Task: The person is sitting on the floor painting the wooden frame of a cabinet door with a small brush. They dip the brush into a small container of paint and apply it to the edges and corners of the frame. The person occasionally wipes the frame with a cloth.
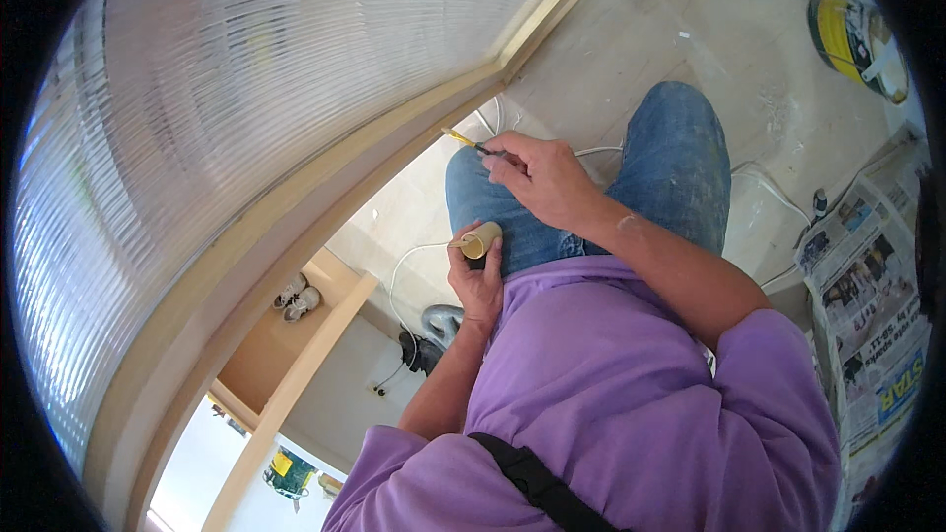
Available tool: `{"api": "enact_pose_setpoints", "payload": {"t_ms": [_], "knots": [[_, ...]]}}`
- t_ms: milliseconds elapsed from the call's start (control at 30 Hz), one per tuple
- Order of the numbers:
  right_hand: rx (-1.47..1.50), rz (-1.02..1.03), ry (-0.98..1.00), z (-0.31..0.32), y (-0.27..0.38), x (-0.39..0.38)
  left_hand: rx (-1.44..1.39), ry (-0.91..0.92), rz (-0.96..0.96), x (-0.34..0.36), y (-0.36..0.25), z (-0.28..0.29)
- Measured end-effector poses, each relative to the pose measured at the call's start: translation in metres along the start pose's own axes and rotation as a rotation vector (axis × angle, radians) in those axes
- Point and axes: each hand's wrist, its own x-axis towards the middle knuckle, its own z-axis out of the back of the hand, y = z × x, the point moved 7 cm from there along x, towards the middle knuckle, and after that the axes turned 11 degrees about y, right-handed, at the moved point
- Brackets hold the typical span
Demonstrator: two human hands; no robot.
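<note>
My left hand (477,288) is wrapped round a small round cup (483,238), pale cream inside, held upright beside my left thigh. Pinched between the fingers of my right hand (540,175) is a slim paintbrush (459,137) with a dark handle and a yellowish tip. The brush points left, its tip close to the edge of a pale wooden frame (389,143); whether they touch, I cannot tell. Above and left of that frame spreads a ribbed translucent panel (217,89). How full the cup is cannot be made out.
A yellow and black paint bucket (838,34) stands on the dusty floor at the far right. Newspaper sheets (862,325) lie along the right. White cords (392,286) cross the floor around my legs. At lower left, a wooden shelf (251,365) holds white shoes (298,301).
</note>
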Motion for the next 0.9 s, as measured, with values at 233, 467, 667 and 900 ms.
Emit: {"api": "enact_pose_setpoints", "payload": {"t_ms": [233, 467, 667, 900], "knots": [[-0.002, 0.073, -0.031, -0.005, -0.001, 0.003, -0.002, -0.001, 0.001, 0.000, -0.001, 0.000], [-0.070, 0.064, 0.025, -0.009, -0.002, 0.006, 0.000, 0.006, -0.001, 0.000, -0.006, 0.000], [-0.101, 0.076, 0.030, -0.011, -0.001, 0.008, 0.019, 0.006, -0.010, 0.000, -0.007, 0.000], [-0.099, 0.026, 0.007, -0.009, -0.012, 0.010, 0.022, 0.050, 0.022, 0.002, -0.006, 0.000]]}}
